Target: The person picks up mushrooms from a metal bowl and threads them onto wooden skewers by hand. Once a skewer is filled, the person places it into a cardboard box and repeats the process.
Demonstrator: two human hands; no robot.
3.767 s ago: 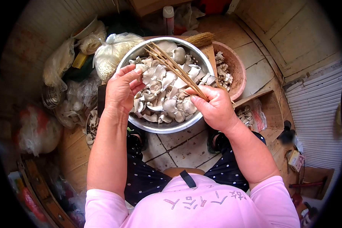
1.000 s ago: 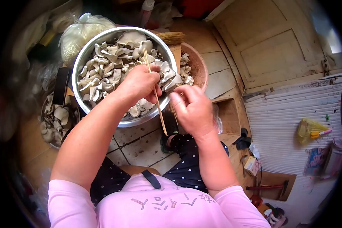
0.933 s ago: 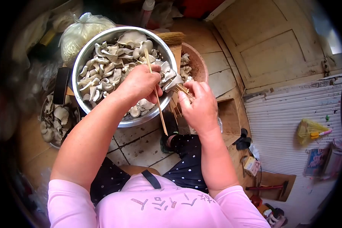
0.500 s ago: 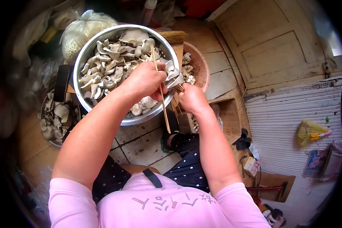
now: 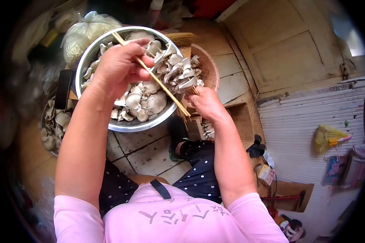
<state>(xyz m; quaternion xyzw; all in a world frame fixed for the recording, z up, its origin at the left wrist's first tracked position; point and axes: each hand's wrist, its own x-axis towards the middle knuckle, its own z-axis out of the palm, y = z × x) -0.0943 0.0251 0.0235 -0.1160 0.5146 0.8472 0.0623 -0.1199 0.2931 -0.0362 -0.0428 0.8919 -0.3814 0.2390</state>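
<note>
My left hand (image 5: pixel 123 65) is over the metal basin, with its fingers closed on thin bamboo skewers (image 5: pixel 164 90) that slant down to the right. My right hand (image 5: pixel 206 103) grips a bundle of skewers at the basin's right edge. A cluster of oyster mushroom pieces (image 5: pixel 180 73) sits at the upper end of that bundle, close to my left fingertips. Grey-white oyster mushrooms (image 5: pixel 140 101) fill the basin (image 5: pixel 132 129) beneath my hands. Whether my left fingers also hold a mushroom piece is hard to make out.
Behind the basin stands a knotted plastic bag (image 5: pixel 87 38) of pale contents. More mushrooms lie in a second container (image 5: pixel 54 127) at the left. To the right are a pinkish tub (image 5: pixel 211 67), a straw broom (image 5: pixel 180 39) and a cardboard box (image 5: pixel 239 117). A door (image 5: pixel 280 48) is farther right.
My left hand has moved left and up, away from the right, and its skewers have tilted to a diagonal. The mushroom cluster by my right hand is now in plain view.
</note>
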